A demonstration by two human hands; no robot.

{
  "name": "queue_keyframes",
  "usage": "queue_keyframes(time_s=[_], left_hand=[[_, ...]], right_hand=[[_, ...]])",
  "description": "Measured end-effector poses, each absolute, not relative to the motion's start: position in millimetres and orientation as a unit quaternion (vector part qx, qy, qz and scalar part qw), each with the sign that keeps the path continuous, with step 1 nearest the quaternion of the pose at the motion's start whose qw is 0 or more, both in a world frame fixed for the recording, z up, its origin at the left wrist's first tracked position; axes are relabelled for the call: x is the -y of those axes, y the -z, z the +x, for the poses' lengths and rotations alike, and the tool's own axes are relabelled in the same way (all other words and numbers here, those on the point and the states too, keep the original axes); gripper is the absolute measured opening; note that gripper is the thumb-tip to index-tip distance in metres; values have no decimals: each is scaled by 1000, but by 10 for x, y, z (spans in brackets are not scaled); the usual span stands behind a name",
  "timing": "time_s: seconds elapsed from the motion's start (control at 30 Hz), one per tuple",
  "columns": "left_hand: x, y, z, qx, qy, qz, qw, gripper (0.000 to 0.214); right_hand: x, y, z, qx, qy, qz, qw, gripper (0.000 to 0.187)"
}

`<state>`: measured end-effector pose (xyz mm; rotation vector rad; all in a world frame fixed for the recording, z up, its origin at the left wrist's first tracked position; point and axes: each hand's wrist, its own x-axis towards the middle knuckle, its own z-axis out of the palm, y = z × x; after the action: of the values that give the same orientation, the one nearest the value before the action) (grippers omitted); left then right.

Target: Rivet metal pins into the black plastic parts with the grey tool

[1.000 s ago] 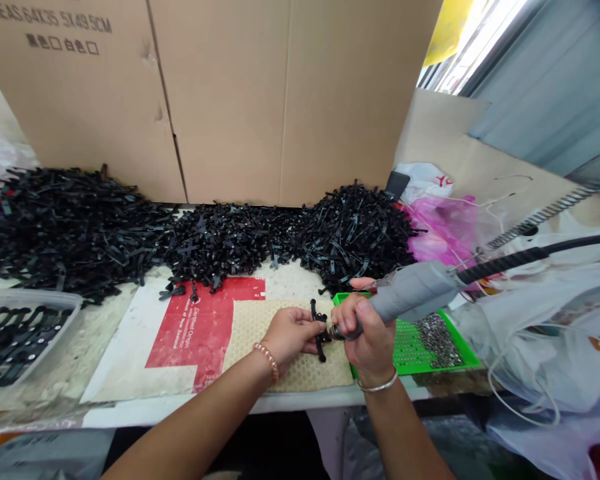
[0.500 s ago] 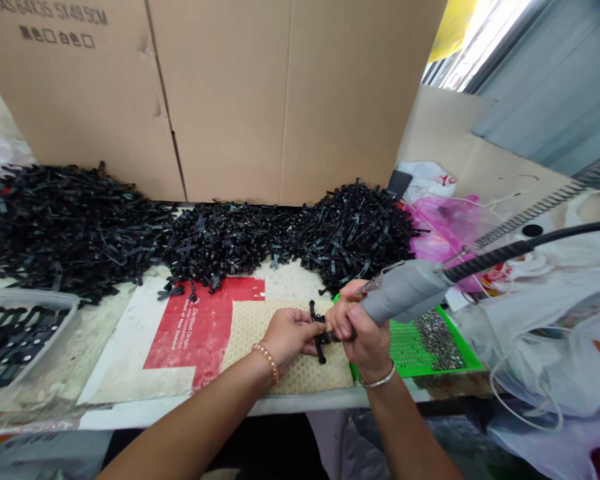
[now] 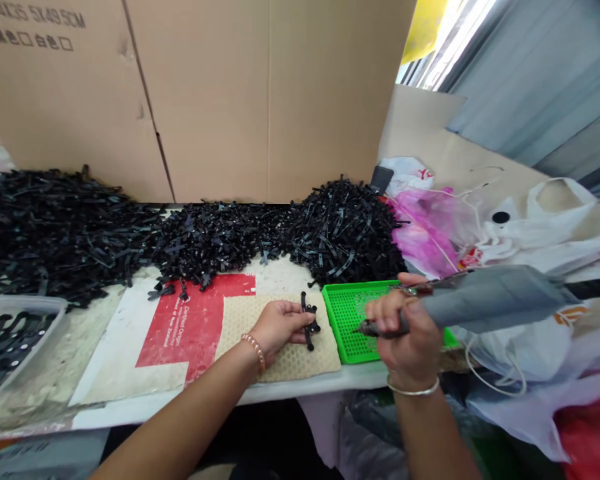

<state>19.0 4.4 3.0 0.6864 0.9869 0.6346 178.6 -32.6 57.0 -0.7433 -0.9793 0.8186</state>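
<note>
Tall cardboard walls back a worktop [image 3: 290,393] heaped with black clips. Near its front edge the left hand [image 3: 275,327] pinches a clip assembly [image 3: 307,320] on the honeycomb mat [image 3: 290,360]. The right hand [image 3: 405,330] grips the grey driver [image 3: 480,307] above the green tray [image 3: 350,313]. Hold the assembly flat and bring the tip in square.

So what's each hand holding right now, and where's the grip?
Left hand pinches black plastic pieces at their left side; right hand grips the grey power screwdriver near its tip.

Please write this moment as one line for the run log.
left hand: holds black plastic part on beige mat | right hand: grips grey power screwdriver, tip over green tray
</note>
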Motion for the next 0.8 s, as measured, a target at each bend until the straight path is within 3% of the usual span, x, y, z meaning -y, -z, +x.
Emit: queue_keyframes(time_s=[0.2, 0.8], left_hand=[[-19, -62, 139, -452, -292, 323, 778, 18], [-27, -139, 143, -455, -284, 308, 786, 20]], right_hand=[[402, -335, 2115, 384, -312, -453, 742, 24], [379, -182, 2169, 398, -326, -451, 729, 28]])
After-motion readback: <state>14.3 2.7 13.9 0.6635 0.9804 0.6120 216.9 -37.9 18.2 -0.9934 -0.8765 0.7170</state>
